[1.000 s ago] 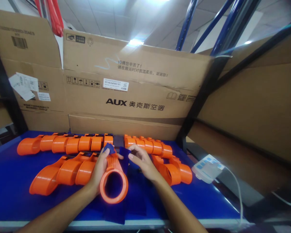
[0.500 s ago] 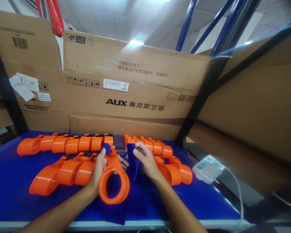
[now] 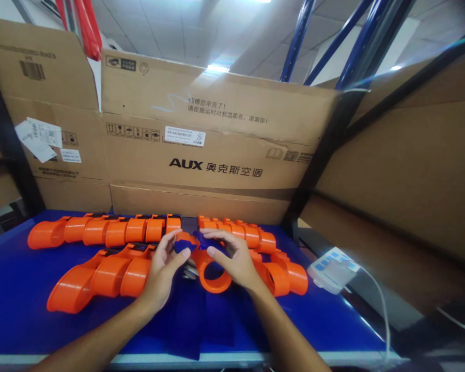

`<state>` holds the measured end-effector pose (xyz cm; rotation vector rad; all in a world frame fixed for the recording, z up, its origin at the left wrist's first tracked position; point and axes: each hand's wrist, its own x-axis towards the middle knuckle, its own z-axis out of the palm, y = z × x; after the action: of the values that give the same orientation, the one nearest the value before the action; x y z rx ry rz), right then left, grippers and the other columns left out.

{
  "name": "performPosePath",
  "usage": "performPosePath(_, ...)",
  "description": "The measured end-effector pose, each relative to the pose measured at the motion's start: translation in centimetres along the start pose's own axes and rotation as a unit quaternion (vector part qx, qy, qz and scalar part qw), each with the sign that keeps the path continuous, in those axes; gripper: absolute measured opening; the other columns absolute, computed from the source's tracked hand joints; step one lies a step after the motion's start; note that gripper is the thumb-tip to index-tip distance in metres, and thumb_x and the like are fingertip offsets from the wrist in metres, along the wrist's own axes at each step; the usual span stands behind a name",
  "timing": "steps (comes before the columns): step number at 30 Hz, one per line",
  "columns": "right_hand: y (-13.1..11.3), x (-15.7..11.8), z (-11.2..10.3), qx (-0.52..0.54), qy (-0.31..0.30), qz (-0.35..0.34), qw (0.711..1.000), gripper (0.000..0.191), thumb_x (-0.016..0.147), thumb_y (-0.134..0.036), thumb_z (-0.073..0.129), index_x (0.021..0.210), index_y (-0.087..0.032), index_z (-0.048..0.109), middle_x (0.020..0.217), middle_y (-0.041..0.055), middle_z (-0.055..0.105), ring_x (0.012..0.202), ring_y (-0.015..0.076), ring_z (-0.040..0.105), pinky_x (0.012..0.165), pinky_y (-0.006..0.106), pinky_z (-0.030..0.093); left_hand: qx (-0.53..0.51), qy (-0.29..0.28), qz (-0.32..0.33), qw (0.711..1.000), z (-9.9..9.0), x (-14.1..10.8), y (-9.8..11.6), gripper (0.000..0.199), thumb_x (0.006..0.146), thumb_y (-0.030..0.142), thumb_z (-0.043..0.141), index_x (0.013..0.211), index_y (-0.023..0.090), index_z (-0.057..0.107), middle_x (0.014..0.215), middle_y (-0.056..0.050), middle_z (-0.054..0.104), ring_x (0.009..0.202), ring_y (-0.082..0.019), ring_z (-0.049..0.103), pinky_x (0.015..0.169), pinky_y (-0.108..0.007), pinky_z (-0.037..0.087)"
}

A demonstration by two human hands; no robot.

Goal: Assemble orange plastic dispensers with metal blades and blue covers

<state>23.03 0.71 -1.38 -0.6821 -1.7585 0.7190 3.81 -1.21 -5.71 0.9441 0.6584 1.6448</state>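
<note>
Orange and ring-ended, the ring piece (image 3: pixel 201 262) is held between both hands above the blue counter (image 3: pixel 19 294), its loop towards 5 o'clock. At its 8 o'clock, the left hand (image 3: pixel 160 271) pinches it with curled fingers, thumb pressed on a blue patch (image 3: pixel 185 246) at its upper end. At 3 o'clock, the right hand (image 3: pixel 236 264) has its fingers and thumb closed about a crumpled blue strip (image 3: pixel 203 241), beside the loop. Other orange rings lie in rows at 9 to 10 o'clock (image 3: pixel 107 274) and at 1 to 3 o'clock. Straight up at 12 stand a dark flat device (image 3: pixel 189 223) and printed cardboard (image 3: pixel 217 134); a white box (image 3: pixel 333 269) with a cable sits at 3, farther out.
</note>
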Motion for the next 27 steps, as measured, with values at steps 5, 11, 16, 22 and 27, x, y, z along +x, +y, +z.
performPosePath(5,-0.75,-0.11,0.45,-0.031,0.002,-0.026,0.999,0.025,0.087,-0.037,0.079,0.11,-0.026,0.077,0.127,0.0108,0.074,0.121,0.0303,0.068,0.109,0.053,0.05,0.001,-0.006,-0.006,1.0,0.21,-0.18,0.23,0.058,0.073,0.028,0.089,0.125,0.028,0.064,0.122,-0.003,0.071,0.104,-0.022,0.071,0.091,-0.031,0.055)
performPosePath(11,-0.74,0.11,0.36,-0.053,-0.001,-0.047,0.997,0.023,0.088,-0.035,0.079,0.109,-0.026,0.077,0.124,0.0099,0.075,0.118,0.0283,0.069,0.108,0.05,0.051,0.01,-0.027,0.001,1.0,-0.09,-0.15,-0.01,0.06,0.074,0.028,0.088,0.128,0.03,0.062,0.123,-0.003,0.07,0.105,-0.022,0.071,0.092,-0.03,0.055)
performPosePath(16,-0.7,0.12,0.29,-0.073,-0.015,-0.056,0.996,0.022,0.089,-0.032,0.078,0.11,-0.025,0.076,0.126,0.0099,0.073,0.119,0.0275,0.068,0.107,0.048,0.051,0.012,-0.031,0.014,0.999,-0.15,-0.14,-0.09,0.06,0.075,0.028,0.088,0.128,0.029,0.061,0.124,-0.003,0.07,0.107,-0.023,0.07,0.093,-0.031,0.054)
performPosePath(22,-0.78,-0.08,0.33,-0.114,-0.032,-0.05,0.992,0.03,0.093,-0.036,0.072,0.121,-0.025,0.07,0.126,0.0103,0.073,0.118,0.0282,0.068,0.105,0.047,0.052,0.012,-0.032,0.032,0.999,0.06,-0.34,0.23,0.062,0.073,0.029,0.088,0.129,0.029,0.061,0.126,-0.005,0.069,0.111,-0.025,0.069,0.097,-0.034,0.053)
performPosePath(27,-0.68,-0.39,0.11,-0.161,-0.054,-0.07,0.983,0.042,0.095,-0.037,0.068,0.135,-0.026,0.061,0.133,0.0109,0.069,0.121,0.0291,0.066,0.106,0.046,0.051,0.017,-0.046,0.053,0.997,0.02,-0.65,0.34,0.066,0.075,0.03,0.086,0.135,0.029,0.058,0.132,-0.007,0.067,0.12,-0.029,0.065,0.102,-0.037,0.051)
